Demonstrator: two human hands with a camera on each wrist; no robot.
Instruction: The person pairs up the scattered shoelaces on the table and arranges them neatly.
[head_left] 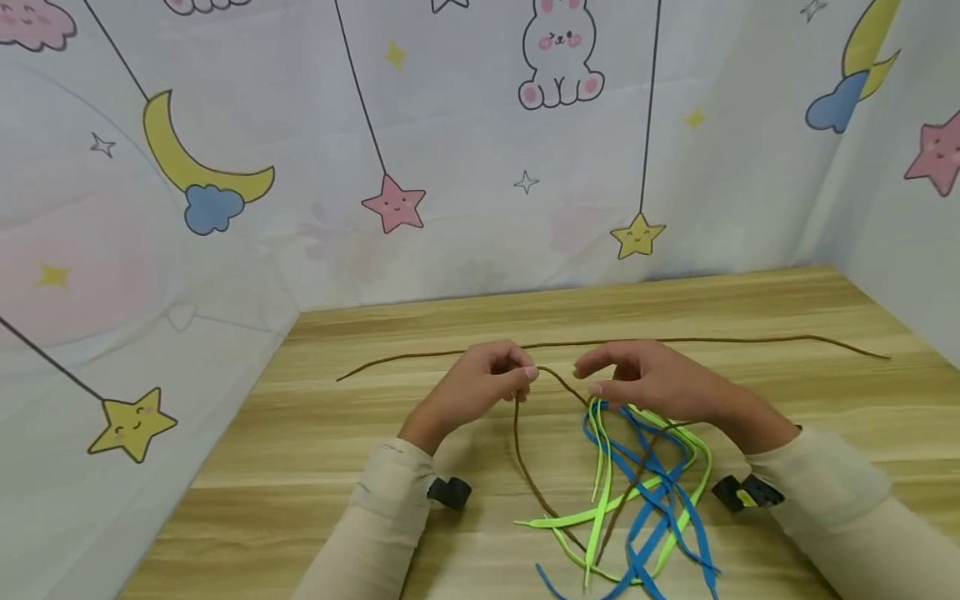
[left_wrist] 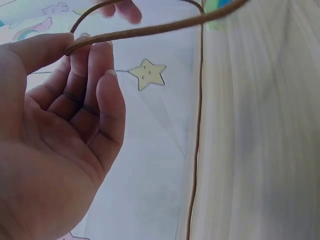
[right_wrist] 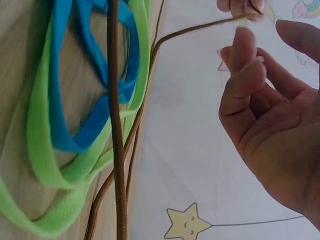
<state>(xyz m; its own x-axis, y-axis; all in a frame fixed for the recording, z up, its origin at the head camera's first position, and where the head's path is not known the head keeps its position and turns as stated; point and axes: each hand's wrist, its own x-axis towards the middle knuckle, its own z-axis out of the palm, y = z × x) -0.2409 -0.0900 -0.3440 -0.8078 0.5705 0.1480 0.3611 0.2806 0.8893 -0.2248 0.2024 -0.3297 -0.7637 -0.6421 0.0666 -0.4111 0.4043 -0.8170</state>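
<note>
The left hand (head_left: 487,375) has a narrow grip: thumb and index finger pinch a brown cord (head_left: 516,433) at a sharp bend, while the other fingers curve loosely. The right hand (head_left: 652,379) has a looser, wider grip, with a gap between its thumb and bent fingers; it holds nothing and hovers at the upper edge of a tangle of laces.

From the left fingertips, one run of the pinched cord drops in a curve towards the near side of the surface (head_left: 300,467), and the other slants across to the tangle. This cord is thin and round, with a finely braided texture. The green laces (right_wrist: 39,125) and blue laces (right_wrist: 56,100) are flat, woven strips, looped and crossed over one another below the right hand. A second brown cord (head_left: 720,339) stretches in a long, shallow arc across the far part of the surface, which has streaky, pale wood grain. Behind stands a creased white backdrop (head_left: 465,167) printed with stars.
</note>
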